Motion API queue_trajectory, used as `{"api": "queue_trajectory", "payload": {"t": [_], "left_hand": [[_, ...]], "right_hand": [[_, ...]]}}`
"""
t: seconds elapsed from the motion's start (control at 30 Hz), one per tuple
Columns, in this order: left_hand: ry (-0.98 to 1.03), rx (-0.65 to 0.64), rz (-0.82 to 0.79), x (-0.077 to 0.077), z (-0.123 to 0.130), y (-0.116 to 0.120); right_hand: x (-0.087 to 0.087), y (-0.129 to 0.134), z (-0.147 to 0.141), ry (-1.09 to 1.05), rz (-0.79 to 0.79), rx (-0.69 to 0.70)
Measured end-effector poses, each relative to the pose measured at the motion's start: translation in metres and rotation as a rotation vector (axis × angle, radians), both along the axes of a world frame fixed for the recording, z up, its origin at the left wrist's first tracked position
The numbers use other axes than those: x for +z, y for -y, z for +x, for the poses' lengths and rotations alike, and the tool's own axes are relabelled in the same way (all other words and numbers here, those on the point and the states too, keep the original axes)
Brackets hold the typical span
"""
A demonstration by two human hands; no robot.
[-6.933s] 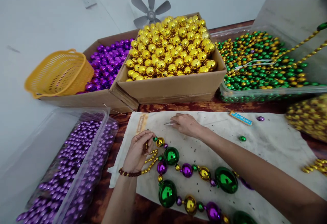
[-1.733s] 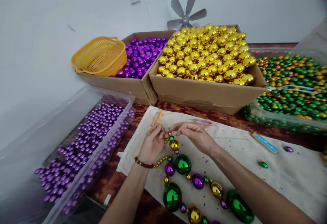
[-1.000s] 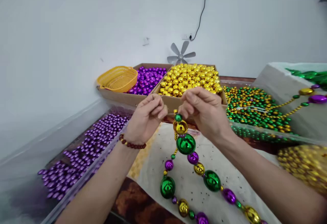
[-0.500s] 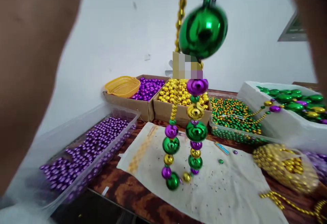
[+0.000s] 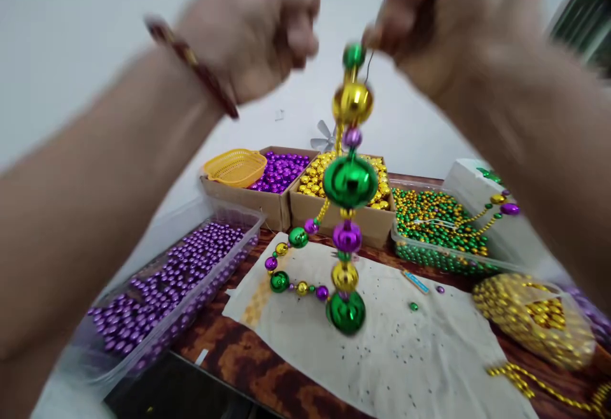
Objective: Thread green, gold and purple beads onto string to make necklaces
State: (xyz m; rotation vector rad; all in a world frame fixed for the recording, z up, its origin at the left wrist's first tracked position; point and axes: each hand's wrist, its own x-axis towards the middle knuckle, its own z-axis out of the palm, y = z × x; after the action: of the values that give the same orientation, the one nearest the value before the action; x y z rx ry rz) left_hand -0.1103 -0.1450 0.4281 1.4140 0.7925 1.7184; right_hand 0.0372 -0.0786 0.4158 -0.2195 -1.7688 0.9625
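A strand of green, gold and purple beads (image 5: 350, 180) hangs upright at the middle, its lower part curving left over the white cloth (image 5: 382, 342). My right hand (image 5: 420, 18) pinches at the top of the strand, beside the uppermost green bead, with a thin dark string by the fingers. Up and to the left, my left hand (image 5: 267, 24) is curled and blurred by motion; whether its fingers hold anything is too smeared to tell. A red bracelet (image 5: 191, 62) circles the left wrist.
Purple beads fill a clear bin (image 5: 176, 279) at left. Behind are a yellow basket (image 5: 235, 168), a box of gold beads (image 5: 338, 215) and a bin of green and gold beads (image 5: 439, 256). A bag of gold beads (image 5: 506, 304) lies at right.
Both hands have come down into view. The strand has dropped, and its lower loop now spreads left across the cloth.
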Motion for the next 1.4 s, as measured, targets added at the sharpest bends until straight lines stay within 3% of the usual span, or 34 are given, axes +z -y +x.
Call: {"api": "queue_trajectory", "payload": {"t": [0.13,0.27,0.37,0.57,0.8,0.93,1.07,1.2,1.3,1.4], "left_hand": [[-0.147,0.069,0.074,-0.041,-0.011,-0.004],[0.016,0.017,-0.044,-0.081,-0.028,-0.007],[0.128,-0.038,-0.021,-0.1,-0.034,-0.009],[0.13,-0.005,0.062,-0.117,-0.03,-0.019],[0.059,-0.012,0.153,-0.116,-0.018,-0.029],[0.091,-0.055,0.143,-0.116,-0.028,-0.037],[0.06,-0.241,-0.089,-0.131,-0.036,-0.056],[-0.118,-0.434,-0.295,-0.145,-0.019,-0.077],[-0.18,-0.681,-0.437,-0.143,0.001,-0.083],[-0.101,-0.825,-0.4,-0.139,0.016,-0.079]], "right_hand": [[-0.029,-0.01,-0.009,-0.195,-0.082,0.161],[-0.069,-0.017,-0.025,-0.11,-0.131,0.251],[-0.085,-0.019,-0.034,0.005,-0.16,0.266],[-0.096,-0.018,-0.035,0.232,-0.062,0.186],[-0.105,-0.024,-0.033,0.329,-0.018,0.163],[-0.098,-0.027,-0.024,0.366,0.04,0.177],[-0.077,-0.023,-0.011,0.423,0.113,0.278],[-0.052,-0.013,-0.001,0.468,0.101,0.391],[-0.034,-0.007,0.008,0.539,0.084,0.411],[-0.02,-0.006,0.019,0.572,0.16,0.365]]}}
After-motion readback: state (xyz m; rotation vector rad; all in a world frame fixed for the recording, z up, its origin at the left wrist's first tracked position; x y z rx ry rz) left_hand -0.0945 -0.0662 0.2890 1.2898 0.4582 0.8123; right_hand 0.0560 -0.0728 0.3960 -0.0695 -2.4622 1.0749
